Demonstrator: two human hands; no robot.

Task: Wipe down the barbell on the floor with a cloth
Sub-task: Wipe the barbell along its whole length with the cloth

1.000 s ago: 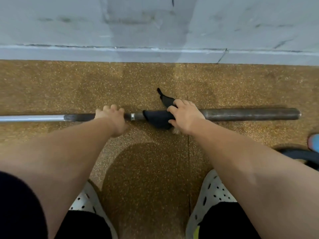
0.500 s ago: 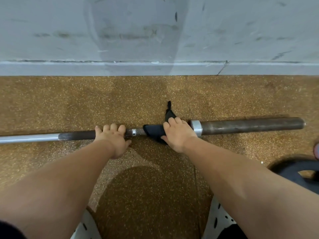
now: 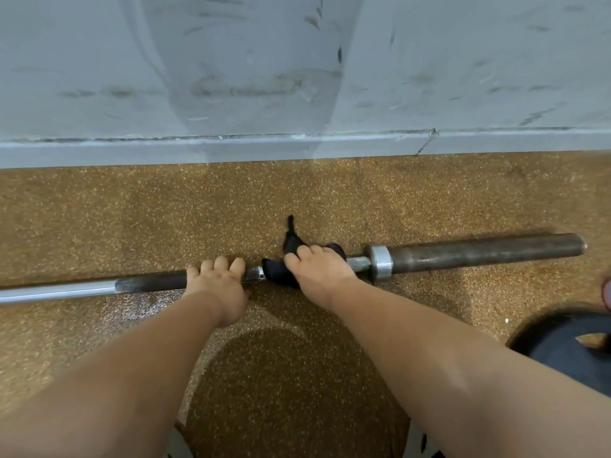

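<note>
The barbell [image 3: 479, 252] lies across the speckled brown floor, its dark sleeve and silver collar at the right, its shaft running off the left edge. My left hand [image 3: 220, 285] is wrapped around the dark knurled part of the shaft. Just right of it, my right hand [image 3: 319, 271] presses a black cloth [image 3: 276, 271] around the shaft, a little left of the collar. One corner of the cloth sticks up behind my fingers.
A scuffed grey wall [image 3: 297, 77] with a skirting strip stands just beyond the bar. A dark round object [image 3: 568, 352] lies on the floor at the right edge. The toes of my white perforated shoes show at the bottom edge.
My right hand has slid the cloth to the left along the bar, off the sleeve and past the collar, which now shows. My left hand kept its hold.
</note>
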